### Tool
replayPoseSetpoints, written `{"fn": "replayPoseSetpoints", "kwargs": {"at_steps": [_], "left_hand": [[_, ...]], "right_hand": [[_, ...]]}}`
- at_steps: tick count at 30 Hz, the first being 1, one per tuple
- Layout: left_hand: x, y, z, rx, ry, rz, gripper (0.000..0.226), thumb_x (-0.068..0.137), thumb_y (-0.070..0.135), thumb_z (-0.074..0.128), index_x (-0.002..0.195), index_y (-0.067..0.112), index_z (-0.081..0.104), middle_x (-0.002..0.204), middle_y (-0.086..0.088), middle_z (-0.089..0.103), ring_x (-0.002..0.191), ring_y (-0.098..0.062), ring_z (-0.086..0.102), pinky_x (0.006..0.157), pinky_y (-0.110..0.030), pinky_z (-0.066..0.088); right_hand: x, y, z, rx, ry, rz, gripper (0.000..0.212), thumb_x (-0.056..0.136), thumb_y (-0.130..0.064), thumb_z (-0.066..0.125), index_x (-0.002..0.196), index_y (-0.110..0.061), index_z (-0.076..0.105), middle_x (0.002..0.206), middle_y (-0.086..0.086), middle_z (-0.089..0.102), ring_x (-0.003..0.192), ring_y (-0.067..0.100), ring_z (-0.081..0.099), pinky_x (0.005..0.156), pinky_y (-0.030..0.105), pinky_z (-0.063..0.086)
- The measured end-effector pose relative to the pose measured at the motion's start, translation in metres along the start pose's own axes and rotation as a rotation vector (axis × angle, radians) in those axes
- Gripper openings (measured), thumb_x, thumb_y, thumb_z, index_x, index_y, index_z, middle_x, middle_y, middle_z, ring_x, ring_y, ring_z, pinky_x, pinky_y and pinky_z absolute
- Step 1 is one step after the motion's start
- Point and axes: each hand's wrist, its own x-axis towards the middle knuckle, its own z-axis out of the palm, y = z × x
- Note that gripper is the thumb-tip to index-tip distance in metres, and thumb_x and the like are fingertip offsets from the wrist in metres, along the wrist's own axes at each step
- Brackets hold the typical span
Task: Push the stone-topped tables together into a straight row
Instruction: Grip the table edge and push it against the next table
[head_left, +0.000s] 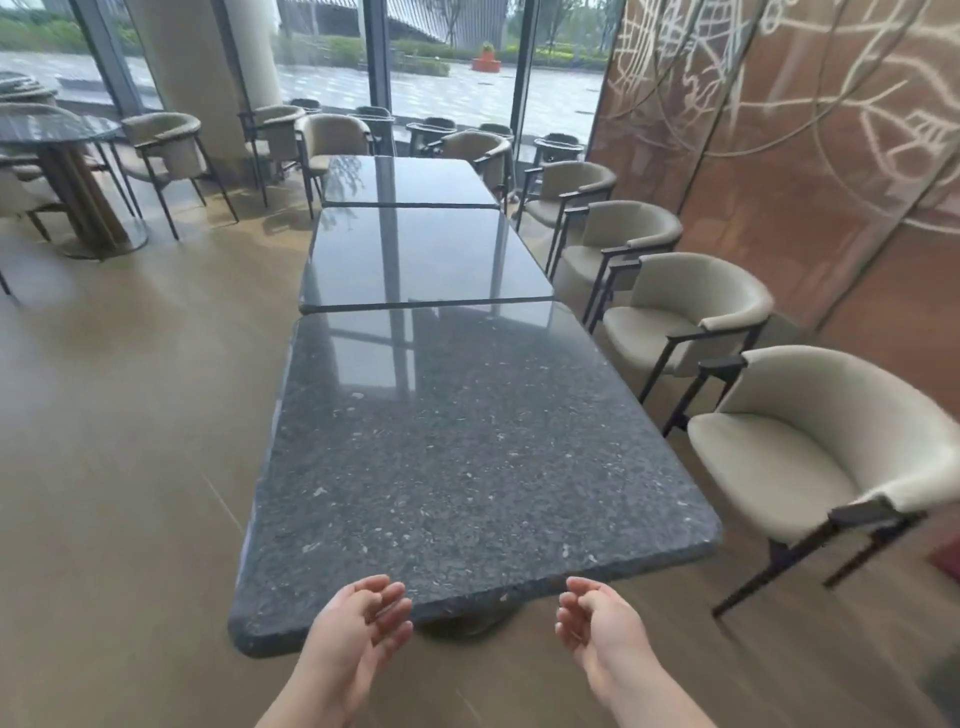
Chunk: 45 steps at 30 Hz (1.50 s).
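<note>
A round dark bench (52, 130) on a wooden pedestal stands far left. The left hand (358, 629) is open, palm inward, fingers loosely curled, just before the near edge of the nearest bench (467, 441), a speckled grey polished slab with rounded corners. It meets the middle bench (421, 254) and far bench (405, 179), both glossy. The right hand (597, 623) is open likewise. Cream curved armchairs (810, 457) line the right. No writing shows.

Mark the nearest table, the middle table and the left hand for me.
nearest table (467, 441): head view, middle of its stone top.
middle table (421, 254): head view, centre of its top.
left hand (358, 629): head view, on the palm.
</note>
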Motion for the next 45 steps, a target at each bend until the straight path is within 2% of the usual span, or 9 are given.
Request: {"fn": "replayPoseSetpoints", "kwargs": {"at_steps": [7,13,18,22,27,31,38,42,45], "left_hand": [[-0.017,-0.035,0.026,-0.124,-0.006,-0.023,0.022,0.103,-0.001,0.034,0.104,0.003,0.056,0.102,-0.019,0.064,0.089,-0.032,0.063,0.072,-0.044,0.050],[0.036,-0.075,0.042,-0.283,0.117,-0.174,0.013,0.105,0.008,0.043,0.104,0.000,0.054,0.121,-0.023,0.055,0.100,-0.033,0.060,0.086,-0.045,0.050],[0.120,-0.105,0.059,-0.459,0.320,-0.272,0.068,0.102,0.025,0.058,0.156,0.002,0.024,0.155,-0.023,0.036,0.144,-0.035,0.038,0.116,-0.047,0.035],[0.169,-0.120,0.076,-0.600,0.436,-0.274,0.052,0.101,0.038,0.059,0.143,0.008,0.049,0.123,-0.012,0.063,0.105,-0.026,0.064,0.084,-0.039,0.052],[0.188,-0.126,0.091,-0.734,0.484,-0.204,0.033,0.100,0.042,0.059,0.109,0.011,0.063,0.121,-0.013,0.068,0.104,-0.030,0.067,0.106,-0.056,0.047],[0.186,-0.130,0.087,-0.736,0.468,-0.169,0.034,0.098,0.043,0.061,0.110,0.011,0.063,0.118,-0.014,0.070,0.105,-0.032,0.069,0.100,-0.056,0.051],[0.194,-0.153,0.074,-0.661,0.476,0.006,0.051,0.086,0.057,0.071,0.122,0.020,0.065,0.107,-0.004,0.078,0.095,-0.025,0.076,0.087,-0.049,0.060],[0.216,-0.160,0.084,-0.593,0.676,0.033,0.064,0.077,0.072,0.068,0.119,0.025,0.060,0.122,0.004,0.070,0.104,-0.019,0.071,0.093,-0.044,0.057],[0.222,-0.158,0.092,-0.530,0.860,0.079,0.045,0.079,0.068,0.069,0.094,0.027,0.056,0.105,0.008,0.069,0.092,-0.014,0.071,0.085,-0.038,0.058]], "right_hand": [[0.001,0.005,-0.042,0.043,-0.005,0.057,0.033,0.092,0.010,0.031,0.094,-0.004,0.060,0.067,0.011,0.061,0.058,0.024,0.054,0.060,0.031,0.046],[0.073,0.010,-0.034,0.082,0.021,0.258,0.021,0.101,-0.005,0.043,0.117,-0.001,0.056,0.093,0.014,0.062,0.078,0.025,0.060,0.073,0.038,0.051],[0.172,0.018,-0.014,0.140,0.057,0.425,0.063,0.100,-0.027,0.061,0.152,-0.004,0.033,0.152,0.024,0.040,0.135,0.036,0.048,0.109,0.047,0.044],[0.230,0.019,0.002,0.314,0.068,0.453,0.044,0.097,-0.039,0.062,0.132,-0.013,0.056,0.125,0.016,0.066,0.111,0.035,0.066,0.100,0.050,0.052],[0.244,0.027,0.017,0.308,0.199,0.465,0.047,0.089,-0.055,0.067,0.120,-0.020,0.058,0.122,0.001,0.066,0.104,0.025,0.068,0.103,0.048,0.051],[0.246,0.034,0.012,0.302,0.186,0.472,0.055,0.084,-0.060,0.070,0.119,-0.020,0.060,0.127,-0.004,0.064,0.113,0.021,0.065,0.108,0.040,0.046],[0.249,0.055,0.006,0.515,0.056,0.275,0.033,0.084,-0.037,0.077,0.108,-0.015,0.073,0.102,0.009,0.078,0.091,0.033,0.076,0.082,0.050,0.060],[0.257,0.069,0.020,0.479,0.180,0.184,0.036,0.076,-0.045,0.078,0.103,-0.022,0.071,0.090,-0.001,0.080,0.087,0.023,0.077,0.067,0.036,0.060],[0.263,0.072,0.023,0.472,0.264,0.177,0.042,0.071,-0.047,0.081,0.105,-0.024,0.072,0.100,-0.003,0.078,0.089,0.020,0.076,0.066,0.034,0.057]]}}
